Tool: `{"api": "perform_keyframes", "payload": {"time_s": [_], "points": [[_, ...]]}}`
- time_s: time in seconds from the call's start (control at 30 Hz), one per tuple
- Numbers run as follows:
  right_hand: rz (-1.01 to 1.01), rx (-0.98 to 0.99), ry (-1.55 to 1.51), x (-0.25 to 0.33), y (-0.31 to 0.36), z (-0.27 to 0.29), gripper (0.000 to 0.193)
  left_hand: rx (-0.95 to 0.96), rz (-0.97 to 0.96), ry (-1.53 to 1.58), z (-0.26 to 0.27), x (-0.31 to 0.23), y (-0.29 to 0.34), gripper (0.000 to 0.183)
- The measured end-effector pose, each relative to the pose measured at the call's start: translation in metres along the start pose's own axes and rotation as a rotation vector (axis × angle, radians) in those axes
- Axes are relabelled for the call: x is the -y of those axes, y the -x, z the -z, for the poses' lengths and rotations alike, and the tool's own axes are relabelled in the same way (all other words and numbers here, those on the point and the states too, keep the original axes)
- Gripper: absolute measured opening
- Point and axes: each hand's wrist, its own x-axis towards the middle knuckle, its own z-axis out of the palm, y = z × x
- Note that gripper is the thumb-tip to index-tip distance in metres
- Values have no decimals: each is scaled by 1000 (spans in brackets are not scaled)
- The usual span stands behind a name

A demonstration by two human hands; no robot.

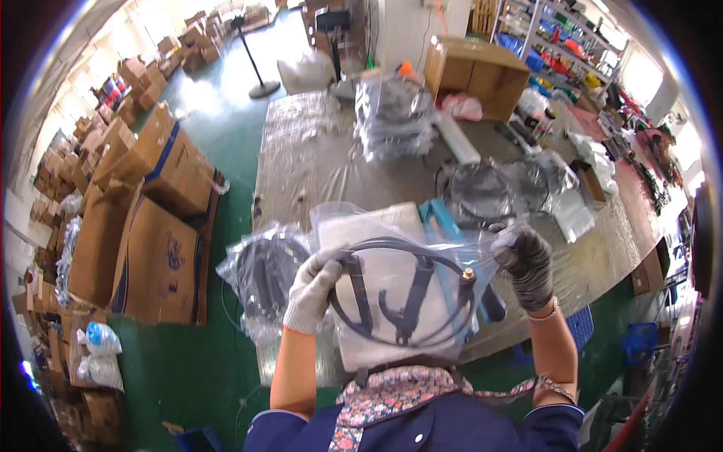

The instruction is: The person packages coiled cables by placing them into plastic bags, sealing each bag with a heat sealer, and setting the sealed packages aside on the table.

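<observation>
In front of my body is a clear plastic bag [482, 252] with a coiled black hose [380, 242] in it. A brass fitting [468, 275] shows at the right of the coil. Black plastic parts [407, 309], one hooked, appear within the ring. My left hand [312, 290], in a pale glove, is closed on the coil's left side and the plastic there. My right hand [522, 264], in a darker grey glove, pinches the bag's right edge, pulling the film taut. Behind the bag lies a white foam-like slab [354, 339].
Another bagged black coil [263, 267] lies left of my left hand. Beyond my right hand are more bagged coils [482, 188]. A stack of clear bags [392, 117] and an open cardboard box [478, 71] stand at the table's far side. Large cartons [162, 256] fill the left floor.
</observation>
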Motion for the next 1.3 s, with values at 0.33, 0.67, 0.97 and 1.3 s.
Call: {"api": "perform_keyframes", "payload": {"time_s": [0.33,0.67,0.97,1.3], "points": [[135,28,481,-35,66,-36,18,-231,-278,18,12,40,34,17],[-159,-148,-227,5,108,-50,30,-203,-845,-711,-29,-42,21,24],[-960,-412,-337,-102,200,-82,35,217,330,-1358,-26,131,-145,26],[-1122,-684,-373,-183,207,42,37,124,371,-1507,-70,193,-186,29]]}}
